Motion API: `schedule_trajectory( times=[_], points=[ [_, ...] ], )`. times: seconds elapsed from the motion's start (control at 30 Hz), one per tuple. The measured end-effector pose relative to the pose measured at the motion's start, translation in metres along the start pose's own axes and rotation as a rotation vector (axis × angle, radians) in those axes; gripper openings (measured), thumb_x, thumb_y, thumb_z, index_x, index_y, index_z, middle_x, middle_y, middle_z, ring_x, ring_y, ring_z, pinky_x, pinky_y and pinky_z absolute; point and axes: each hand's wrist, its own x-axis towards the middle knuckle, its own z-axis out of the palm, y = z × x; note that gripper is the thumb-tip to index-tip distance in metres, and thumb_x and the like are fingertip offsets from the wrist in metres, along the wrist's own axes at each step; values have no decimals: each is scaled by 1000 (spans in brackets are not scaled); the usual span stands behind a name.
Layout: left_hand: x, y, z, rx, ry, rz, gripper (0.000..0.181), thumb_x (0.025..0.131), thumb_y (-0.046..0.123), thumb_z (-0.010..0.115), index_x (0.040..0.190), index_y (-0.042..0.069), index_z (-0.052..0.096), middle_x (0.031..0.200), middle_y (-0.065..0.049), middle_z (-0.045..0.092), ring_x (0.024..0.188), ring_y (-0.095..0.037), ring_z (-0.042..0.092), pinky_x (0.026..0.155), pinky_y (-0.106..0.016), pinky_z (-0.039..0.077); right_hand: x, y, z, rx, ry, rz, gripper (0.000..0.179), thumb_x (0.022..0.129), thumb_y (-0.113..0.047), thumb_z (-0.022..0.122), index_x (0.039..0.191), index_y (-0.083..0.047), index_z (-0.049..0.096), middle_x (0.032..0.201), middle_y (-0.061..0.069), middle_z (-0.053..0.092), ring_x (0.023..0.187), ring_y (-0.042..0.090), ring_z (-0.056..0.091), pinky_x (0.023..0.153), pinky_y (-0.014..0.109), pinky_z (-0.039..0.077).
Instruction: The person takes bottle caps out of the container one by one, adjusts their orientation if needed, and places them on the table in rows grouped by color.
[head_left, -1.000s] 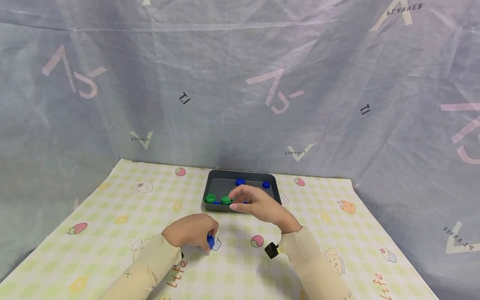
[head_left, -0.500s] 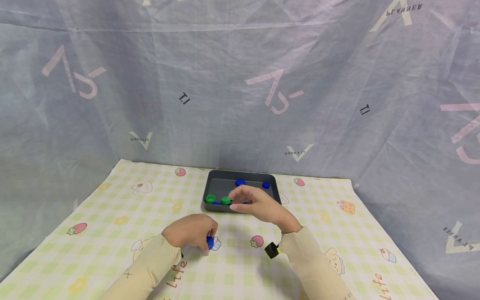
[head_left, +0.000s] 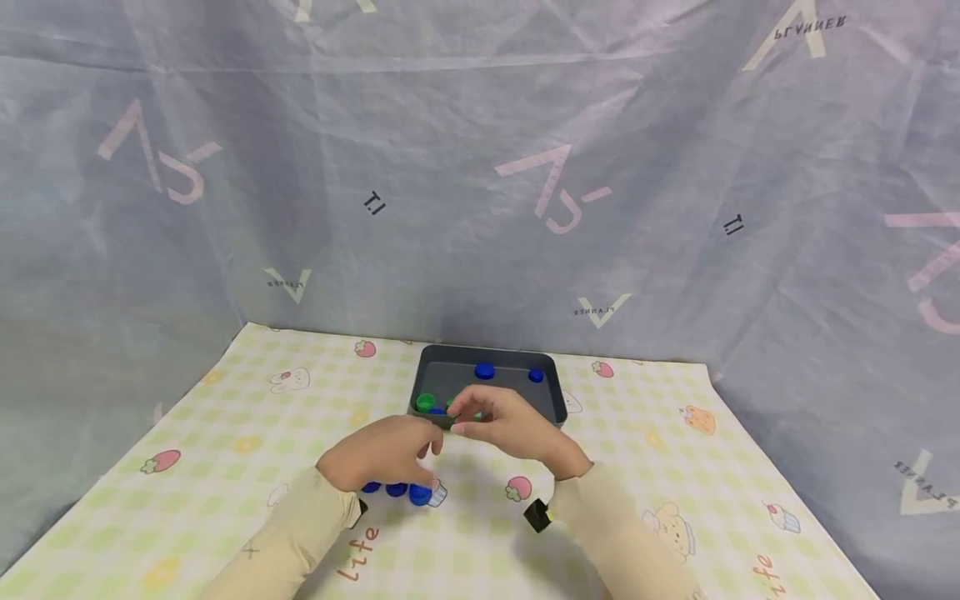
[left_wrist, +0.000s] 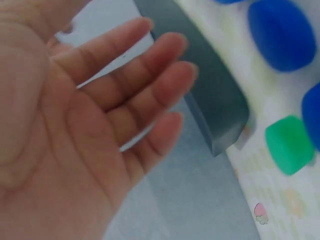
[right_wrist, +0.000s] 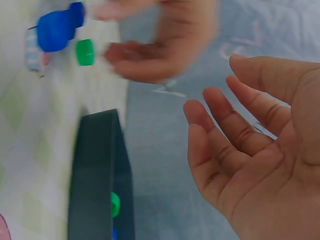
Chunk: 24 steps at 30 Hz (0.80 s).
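My left hand (head_left: 386,452) hovers with loose fingers over a row of blue bottle caps (head_left: 420,495) on the tablecloth, holding nothing. In the left wrist view its palm and fingers (left_wrist: 165,92) are bare, and beyond them lie blue caps (left_wrist: 282,35) and a green cap (left_wrist: 289,145). My right hand (head_left: 506,423) hangs gently bent and holds nothing by the near rim of a dark grey tray (head_left: 450,357). It hides part of the tray. Inside the tray are blue caps (head_left: 484,370) and a green cap (head_left: 426,402).
A checked tablecloth (head_left: 247,483) with printed cartoons covers the table. Behind the tray hangs a grey fabric curtain (head_left: 450,208), which also runs along both sides. A small black block (head_left: 537,515) shows beside my right sleeve.
My left hand has let go of the blue cap and lifted off it, with its fingers spreading. The cap stays on the cloth. My right hand has shifted slightly left and nearer.
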Motion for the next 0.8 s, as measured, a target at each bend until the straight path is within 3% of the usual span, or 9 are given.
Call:
schedule_trajectory(
  times=[0.13,0.23,0.33,0.5,0.67,0.8],
  points=[
    [-3,-2,-9,22,116,81,17,88,28,77,97,19,66,85,10,57,69,-6,49,67,-27,45,20,5,7,-123,-18,-37,10,96,-18,68,106,-20,69,93,-9,68,87,10,64,70,27,52],
    [-5,-2,-14,38,168,114,13,91,26,74,93,19,64,83,8,56,67,-6,46,65,-26,42,39,10,6,-211,-5,-39,7,96,-16,67,103,-19,70,90,-7,69,82,7,64,72,27,52],
    [-6,-1,-16,41,178,117,13,91,27,74,92,19,63,81,7,55,65,-6,45,64,-27,41,57,21,1,-289,21,1,6,97,-15,66,101,-17,70,91,-4,69,80,5,63,73,27,52],
    [-6,0,-16,55,181,99,14,91,29,75,92,20,63,80,12,52,66,-6,46,65,-27,42,79,50,-8,-414,77,135,7,97,-15,65,104,-14,68,96,-3,67,85,10,62,78,31,53],
    [-7,0,-18,63,182,88,14,90,29,75,93,21,63,80,13,52,66,-6,47,65,-27,42,84,75,-10,-440,72,263,24,97,-19,66,118,-8,67,112,5,66,103,21,62,90,40,51],
    [-9,0,-19,61,181,90,13,91,28,74,94,21,64,81,13,52,66,-6,47,65,-27,42,84,84,-3,-433,57,312,27,97,-18,65,121,-7,68,116,7,67,106,24,63,91,42,52]
  ],
)
